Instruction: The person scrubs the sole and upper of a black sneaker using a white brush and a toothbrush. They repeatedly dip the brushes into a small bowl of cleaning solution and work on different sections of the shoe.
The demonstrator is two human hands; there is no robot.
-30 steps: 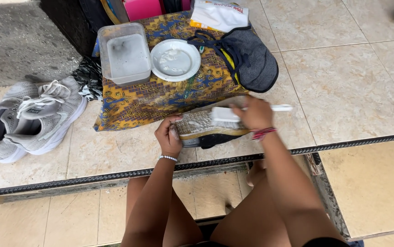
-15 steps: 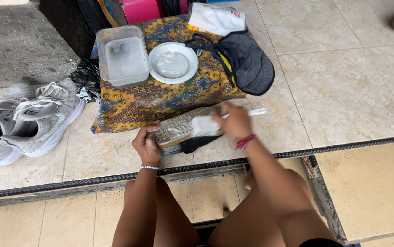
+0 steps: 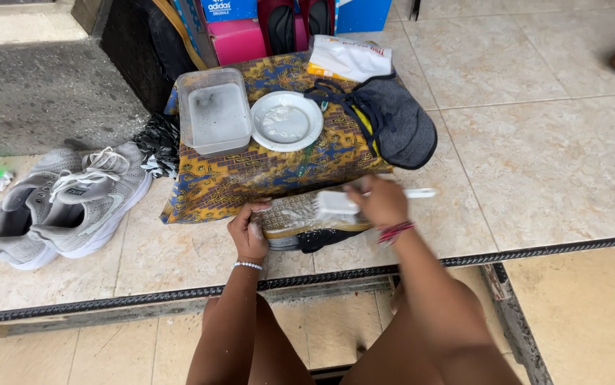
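Observation:
My left hand (image 3: 247,232) grips the end of a dark shoe (image 3: 300,222) turned sole-up on the tiled floor, just in front of a patterned cloth (image 3: 250,178). My right hand (image 3: 379,202) holds a white brush (image 3: 337,205) with a long white handle and presses its head on the pale, soapy sole. A red band is on my right wrist, a bead bracelet on the left.
On the cloth stand a clear plastic tub (image 3: 213,117) of cloudy water, a white bowl (image 3: 286,121), a dark cap (image 3: 393,121) and a white packet (image 3: 349,58). A pair of grey sneakers (image 3: 65,203) lies left. A metal floor rail (image 3: 143,299) runs across below.
The view shifted and my hands with the shoe moved left. My right hand has drawn the brush along the sole; my left hand keeps its hold.

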